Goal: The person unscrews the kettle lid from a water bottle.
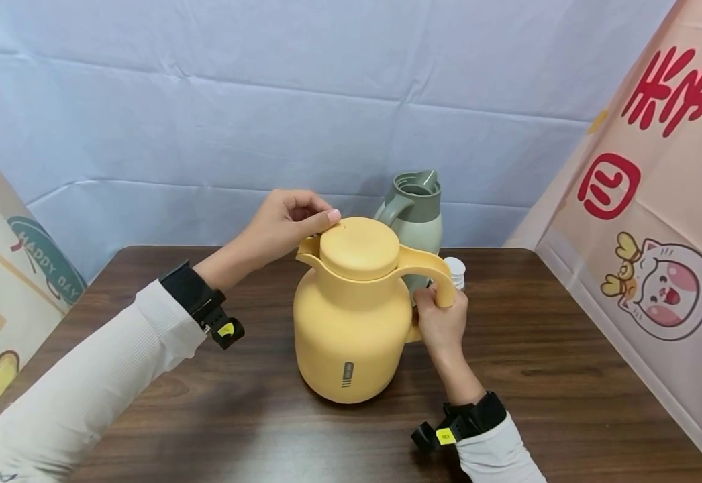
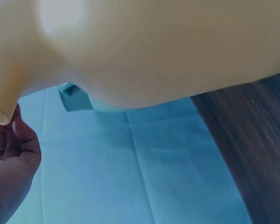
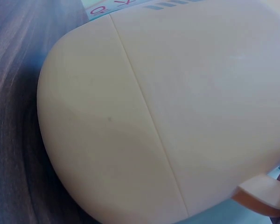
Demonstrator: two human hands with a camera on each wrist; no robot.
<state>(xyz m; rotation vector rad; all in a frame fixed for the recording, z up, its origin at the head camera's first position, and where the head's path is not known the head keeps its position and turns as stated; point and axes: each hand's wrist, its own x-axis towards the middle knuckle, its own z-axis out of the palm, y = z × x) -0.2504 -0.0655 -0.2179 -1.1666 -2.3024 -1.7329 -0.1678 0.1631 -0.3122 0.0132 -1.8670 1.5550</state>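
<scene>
A yellow thermos jug stands upright on the table, its round lid seated in the neck. My right hand grips the jug's handle; only a bit of that hand shows at the right wrist view's lower right corner. At the lid's left edge, above the spout, is my left hand, thumb against the rim and the other fingers bent. In the left wrist view, this left hand is beside the spout, and the jug's body fills the top.
Behind the yellow jug stands a green thermos jug with an uncovered mouth. A white-capped container is partly hidden by the right hand. The brown wooden table ends at a pale cloth backdrop, with printed cloths on both sides.
</scene>
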